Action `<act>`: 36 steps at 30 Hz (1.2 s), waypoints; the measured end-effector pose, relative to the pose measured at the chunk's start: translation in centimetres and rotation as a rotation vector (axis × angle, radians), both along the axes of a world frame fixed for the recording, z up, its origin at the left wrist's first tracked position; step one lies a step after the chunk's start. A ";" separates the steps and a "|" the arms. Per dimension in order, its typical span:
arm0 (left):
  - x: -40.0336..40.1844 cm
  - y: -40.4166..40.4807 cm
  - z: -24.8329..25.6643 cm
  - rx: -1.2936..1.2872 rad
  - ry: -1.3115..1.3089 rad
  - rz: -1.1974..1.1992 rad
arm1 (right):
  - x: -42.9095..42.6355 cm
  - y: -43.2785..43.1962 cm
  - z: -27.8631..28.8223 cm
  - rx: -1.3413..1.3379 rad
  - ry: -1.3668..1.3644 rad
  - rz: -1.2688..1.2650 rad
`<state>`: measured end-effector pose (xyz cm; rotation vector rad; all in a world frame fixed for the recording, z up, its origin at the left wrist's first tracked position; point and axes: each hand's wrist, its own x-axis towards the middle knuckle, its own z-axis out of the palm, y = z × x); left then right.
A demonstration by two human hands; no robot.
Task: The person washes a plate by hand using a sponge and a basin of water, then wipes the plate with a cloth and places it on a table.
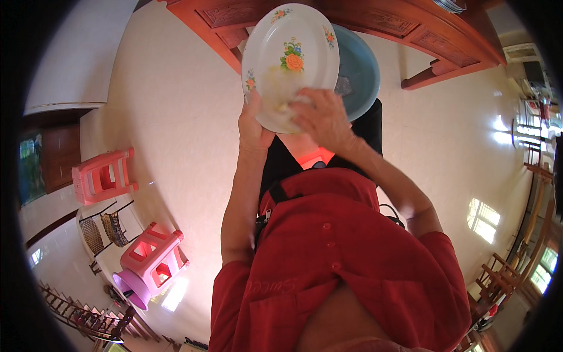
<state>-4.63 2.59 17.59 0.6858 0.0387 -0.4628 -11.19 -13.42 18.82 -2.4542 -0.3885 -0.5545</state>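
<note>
My left hand [255, 121] grips the lower left edge of a white oval plate [268, 48] with printed orange flowers, its thumb on the upper face. My right hand [323, 116] is at the plate's lower right, slightly blurred, with bent fingers over its face. A yellowish smear [277, 86] and a small yellow bit lie on the plate near those fingers. Whether the right hand holds anything cannot be told. Partly behind the plate, to its right, stands a round blue basin [365, 66] with a greyish, shiny piece [344, 86] inside.
A carved reddish wooden table [413, 31] stands in front, with a stack of dishes [451, 5] at its edge. Pink plastic stools [103, 176] are on the left, one beside a purple basin [132, 290]. Wooden chairs [497, 277] stand at the far right.
</note>
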 end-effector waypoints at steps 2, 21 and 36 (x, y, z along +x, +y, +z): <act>0.0 0.1 1.1 -0.008 0.005 -0.004 | 1.6 -2.0 -0.5 -0.054 -0.010 -0.133; -1.6 2.4 2.4 -0.273 -0.013 -0.169 | 3.9 -7.9 -4.0 1.757 0.453 -0.321; -1.8 -1.3 4.0 0.348 -0.036 -0.070 | 2.3 -7.6 -7.4 0.445 0.061 -0.663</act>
